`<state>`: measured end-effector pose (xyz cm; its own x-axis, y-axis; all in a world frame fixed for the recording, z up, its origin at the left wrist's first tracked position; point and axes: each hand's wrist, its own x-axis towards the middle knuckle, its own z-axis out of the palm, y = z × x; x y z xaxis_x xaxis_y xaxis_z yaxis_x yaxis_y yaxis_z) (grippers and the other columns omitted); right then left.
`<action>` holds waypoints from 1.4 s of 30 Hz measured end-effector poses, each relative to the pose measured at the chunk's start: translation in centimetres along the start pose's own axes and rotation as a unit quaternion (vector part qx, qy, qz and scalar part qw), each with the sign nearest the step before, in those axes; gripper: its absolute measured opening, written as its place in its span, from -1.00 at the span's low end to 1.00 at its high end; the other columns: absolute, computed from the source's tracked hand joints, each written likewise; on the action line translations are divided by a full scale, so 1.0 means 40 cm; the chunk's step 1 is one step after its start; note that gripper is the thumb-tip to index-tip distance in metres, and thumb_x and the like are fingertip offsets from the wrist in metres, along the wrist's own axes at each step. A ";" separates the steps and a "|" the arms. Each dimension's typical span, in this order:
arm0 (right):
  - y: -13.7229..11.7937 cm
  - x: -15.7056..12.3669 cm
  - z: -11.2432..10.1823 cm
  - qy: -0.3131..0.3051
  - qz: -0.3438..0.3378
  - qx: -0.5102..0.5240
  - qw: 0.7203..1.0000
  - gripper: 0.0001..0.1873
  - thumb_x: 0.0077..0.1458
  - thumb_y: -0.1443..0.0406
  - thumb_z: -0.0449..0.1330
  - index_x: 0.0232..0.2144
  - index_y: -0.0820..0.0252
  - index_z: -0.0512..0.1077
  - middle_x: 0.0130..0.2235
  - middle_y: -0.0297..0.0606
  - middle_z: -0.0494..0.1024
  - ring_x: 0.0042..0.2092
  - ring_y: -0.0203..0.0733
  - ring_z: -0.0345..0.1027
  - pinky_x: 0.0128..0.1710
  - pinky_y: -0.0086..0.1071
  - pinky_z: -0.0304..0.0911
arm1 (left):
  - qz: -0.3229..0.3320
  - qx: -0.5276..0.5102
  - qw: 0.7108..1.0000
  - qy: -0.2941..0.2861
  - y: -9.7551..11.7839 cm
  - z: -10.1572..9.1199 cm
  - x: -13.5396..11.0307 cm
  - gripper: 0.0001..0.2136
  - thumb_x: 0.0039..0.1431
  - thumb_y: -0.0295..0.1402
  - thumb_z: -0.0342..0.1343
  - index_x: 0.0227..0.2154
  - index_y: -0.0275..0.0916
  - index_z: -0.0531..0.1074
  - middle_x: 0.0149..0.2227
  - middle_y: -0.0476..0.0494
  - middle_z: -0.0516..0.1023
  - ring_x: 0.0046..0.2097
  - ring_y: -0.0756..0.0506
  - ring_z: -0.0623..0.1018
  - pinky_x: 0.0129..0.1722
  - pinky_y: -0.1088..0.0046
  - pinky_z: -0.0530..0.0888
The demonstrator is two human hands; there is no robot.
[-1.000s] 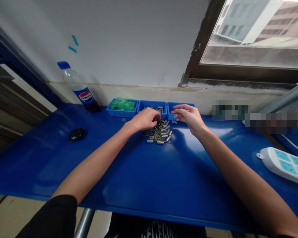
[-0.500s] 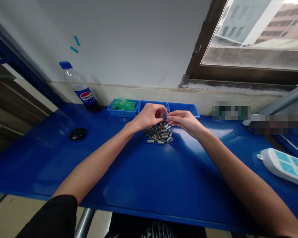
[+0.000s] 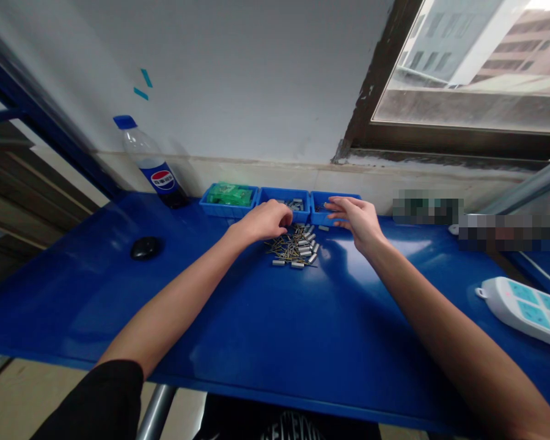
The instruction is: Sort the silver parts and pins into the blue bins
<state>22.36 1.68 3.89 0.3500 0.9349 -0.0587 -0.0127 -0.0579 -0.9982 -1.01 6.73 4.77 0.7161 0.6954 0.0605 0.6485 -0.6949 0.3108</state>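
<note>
My left hand (image 3: 266, 220) hovers at the upper left edge of a pile of thin brass-coloured pins or screws (image 3: 284, 247) and grey metal cylinders (image 3: 305, 251). Its fingers curl in toward the thumb; whatever they hold, if anything, is hidden. Over the right blue bin (image 3: 319, 215), my right hand (image 3: 358, 223) is open, with its fingers stretched out and slightly apart. Small dark pieces show in that bin, partly covered by the hand. Grey cylinders lie in the middle blue bin (image 3: 266, 194). One grey cylinder (image 3: 323, 228) rests alone before the right bin.
A left blue bin (image 3: 224, 211) holds a green plastic packet (image 3: 231, 194). Beside it stands a cola bottle (image 3: 160, 177). A black mouse (image 3: 145, 248) lies on the blue table (image 3: 275, 342), and a white power strip (image 3: 522, 305) sits at right.
My hands have parted from a joint pinch on a small thin brass-coloured piece. The right has moved right over the right bin and opened; the left has drawn back slightly toward the pile.
</note>
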 end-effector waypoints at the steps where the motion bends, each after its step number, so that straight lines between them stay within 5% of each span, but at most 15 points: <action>1: -0.001 0.001 -0.003 0.007 0.001 0.002 1.000 -0.81 0.13 0.32 0.26 -0.20 0.24 0.62 -0.16 -0.11 0.72 -0.42 -0.33 0.51 -0.54 -0.54 0.30 | -0.004 0.010 1.000 -0.015 -0.001 0.001 0.000 -0.81 0.05 -0.52 0.26 -0.24 -0.29 0.64 -0.26 -0.21 0.69 -0.26 -0.11 0.62 -0.25 0.41 0.45; 19: 0.001 -0.015 0.015 -0.058 0.009 0.004 0.998 -0.86 0.11 0.37 0.25 -0.25 0.22 0.57 -0.22 -0.15 0.71 -0.44 -0.36 0.49 -0.47 -0.53 0.36 | 0.010 0.034 0.997 -0.067 0.013 0.013 0.001 -0.75 0.10 -0.59 0.13 -0.18 -0.30 0.61 -0.28 -0.18 0.67 -0.31 -0.05 0.58 -0.31 0.45 0.37; 28: 0.015 -0.023 0.017 -0.195 0.018 -0.061 0.979 -0.89 0.10 0.30 0.34 -0.29 0.22 0.63 -0.32 -0.14 0.71 -0.47 -0.35 0.45 -0.53 -0.51 0.34 | 0.080 -0.224 0.967 0.096 0.011 -0.012 0.006 -0.83 0.04 -0.45 0.23 -0.25 -0.30 0.55 -0.34 -0.11 0.63 -0.33 -0.01 0.58 -0.29 0.47 0.47; 35: 0.024 -0.033 0.016 -0.278 0.036 0.015 0.960 -0.72 -0.04 0.22 0.48 -0.24 0.22 0.67 -0.27 -0.14 0.70 -0.36 -0.31 0.51 -0.35 -0.46 0.46 | 0.082 -0.272 0.952 0.114 0.027 -0.016 0.006 -0.84 0.03 -0.37 0.29 -0.32 -0.30 0.51 -0.37 -0.11 0.63 -0.34 -0.02 0.59 -0.30 0.47 0.50; 38: 0.028 -0.030 0.017 -0.268 0.024 0.024 0.963 -0.70 -0.09 0.23 0.51 -0.28 0.23 0.66 -0.31 -0.17 0.69 -0.37 -0.31 0.49 -0.32 -0.43 0.45 | 0.079 -0.244 0.960 0.109 0.024 -0.013 0.007 -0.81 0.06 -0.32 0.31 -0.30 -0.30 0.52 -0.37 -0.11 0.63 -0.34 -0.02 0.59 -0.32 0.48 0.48; 42: 0.021 -0.020 0.018 -0.154 -0.001 0.015 0.988 -0.79 -0.04 0.22 0.44 -0.35 0.24 0.63 -0.33 -0.16 0.68 -0.44 -0.35 0.43 -0.45 -0.49 0.34 | 0.036 -0.097 0.991 0.083 0.012 -0.006 0.005 -0.88 0.10 -0.37 0.30 -0.32 -0.29 0.56 -0.40 -0.11 0.61 -0.37 -0.03 0.56 -0.33 0.47 0.42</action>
<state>21.39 1.12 3.09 0.0486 0.9975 -0.0509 -0.0418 -0.0489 -0.9979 -0.61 6.58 5.17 0.6964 0.6764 0.2399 0.5237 -0.7075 0.4746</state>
